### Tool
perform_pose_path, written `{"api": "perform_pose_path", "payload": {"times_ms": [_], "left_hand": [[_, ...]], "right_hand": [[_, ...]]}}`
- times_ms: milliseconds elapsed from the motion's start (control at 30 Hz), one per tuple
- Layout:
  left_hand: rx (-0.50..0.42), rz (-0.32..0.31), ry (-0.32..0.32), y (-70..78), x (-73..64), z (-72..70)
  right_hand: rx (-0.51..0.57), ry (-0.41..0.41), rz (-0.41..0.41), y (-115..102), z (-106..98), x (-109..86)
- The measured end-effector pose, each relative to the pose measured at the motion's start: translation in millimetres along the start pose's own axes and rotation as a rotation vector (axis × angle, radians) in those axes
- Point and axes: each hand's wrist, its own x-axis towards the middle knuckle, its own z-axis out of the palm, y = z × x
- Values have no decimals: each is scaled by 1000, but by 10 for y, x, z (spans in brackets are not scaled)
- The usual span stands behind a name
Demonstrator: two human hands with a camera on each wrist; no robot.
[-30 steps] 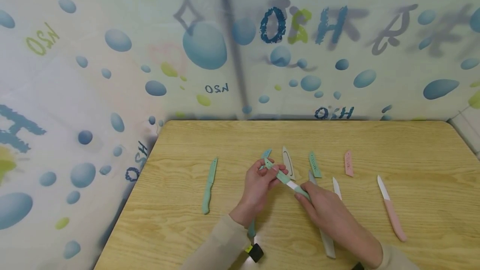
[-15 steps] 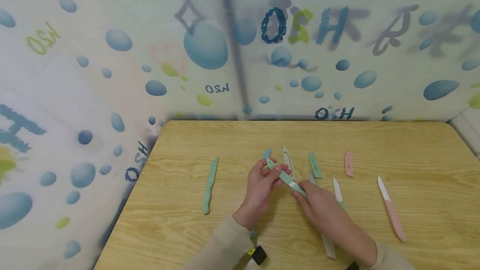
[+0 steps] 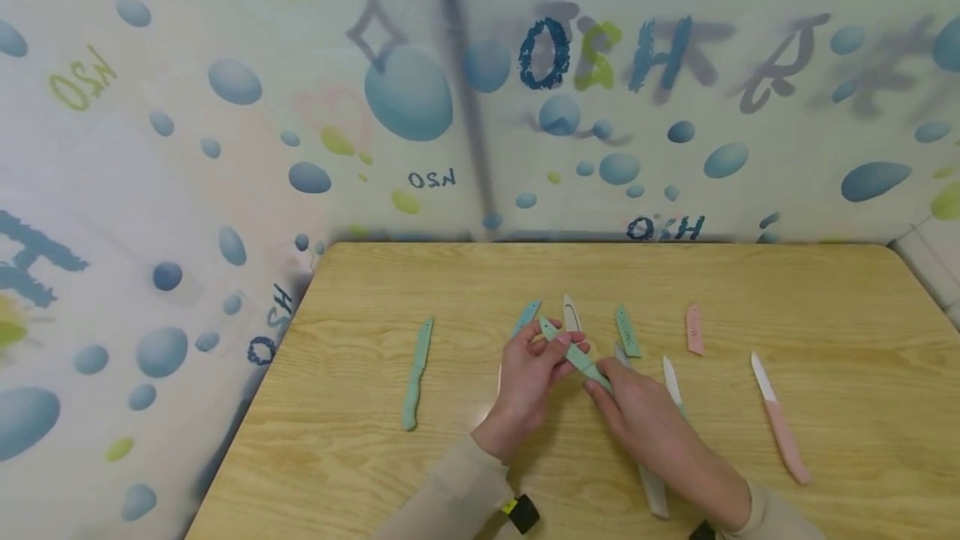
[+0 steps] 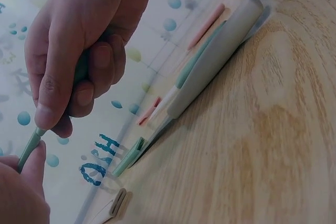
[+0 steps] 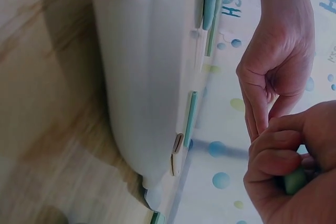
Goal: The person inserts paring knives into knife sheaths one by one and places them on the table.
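Note:
In the head view my left hand (image 3: 525,377) pinches a pale green sheath (image 3: 551,330) between thumb and fingers. My right hand (image 3: 645,407) grips the green handle (image 3: 598,373) of a paring knife, whose blade is hidden inside that sheath. Handle and sheath meet end to end, slanting down to the right above the table. In the right wrist view the butt of the green handle (image 5: 295,181) shows within the curled right fingers. Below the right hand lies a knife with a grey-white handle (image 3: 654,492), partly covered by the forearm.
A sheathed green knife (image 3: 417,373) lies at left. Behind the hands are a blue sheath (image 3: 527,315), a white sheath (image 3: 572,313), a green sheath (image 3: 628,330) and a pink sheath (image 3: 695,328). To the right lie a bare green-handled knife (image 3: 672,375) and a bare pink-handled knife (image 3: 783,436).
The white blade between sheath and handle has disappeared as the right hand pushed the knife up into the sheath. The left hand has shifted slightly right.

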Motion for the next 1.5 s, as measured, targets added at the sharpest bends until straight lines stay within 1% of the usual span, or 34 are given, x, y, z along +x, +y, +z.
{"api": "perform_pose_path", "payload": {"times_ms": [167,300,467,600,700,800,900,1000,1133,1267,1367,1500], "left_hand": [[7,5,-7,-11,5,-13],[8,2,-6,-17,23,-57],[61,3,-3,9,39,-122],[109,1,-4,43,52,-181],[132,2,19,72,52,-231],[161,-2,53,93,47,-281],[190,-8,84,120,35,-326],[249,-6,118,153,37,-380],[326,17,145,217,57,-445],[382,66,143,290,87,-525],[408,101,135,348,93,-582],[405,105,126,406,99,-630]], "right_hand": [[0,-45,35,-5,-9,9],[-17,-52,28,-2,-5,11],[-22,-63,33,-2,4,16],[-16,-74,63,-9,-10,1],[13,-83,86,-6,-61,-18],[26,-78,87,20,-122,-24],[9,-70,76,64,-172,-17],[-14,-74,66,114,-214,-12],[-55,-70,68,172,-263,-26],[-80,-37,59,212,-282,-35],[-76,-4,42,229,-282,-39],[-61,16,28,245,-276,-48]]}}
